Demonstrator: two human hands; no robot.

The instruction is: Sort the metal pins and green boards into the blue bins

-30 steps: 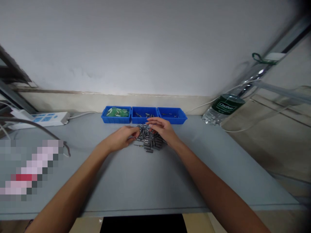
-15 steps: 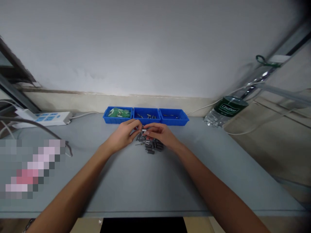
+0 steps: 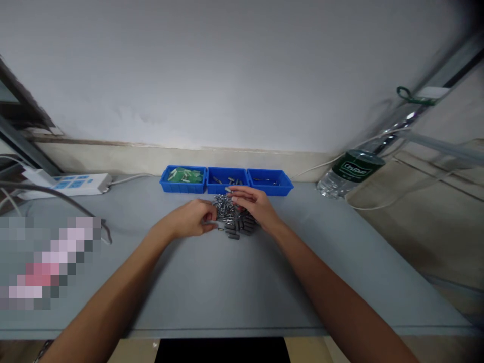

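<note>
A heap of small metal pins [image 3: 224, 205] and dark grey cylindrical pieces [image 3: 242, 224] lies on the grey table. At the heap's left edge, my left hand [image 3: 196, 218] has its fingers pinched around a small metal pin [image 3: 221, 229] near the tabletop. Above the heap's right side is my right hand [image 3: 253, 201], its fingertips closed on a small grey piece [image 3: 229, 189] close to the middle blue bin [image 3: 217, 188]. That bin holds a few grey pieces.
The left blue bin [image 3: 183, 187] holds a green bag with pale pieces; the right blue bin [image 3: 280, 190] holds thin metal parts. A power strip [image 3: 83, 185] with cables sits left, a plastic bottle [image 3: 351, 169] right. A pixelated patch covers the lower left.
My hands have moved apart. The left one has come down toward the near left side of the heap; the right one has shifted up toward the middle bin with a grey piece. More pins show.
</note>
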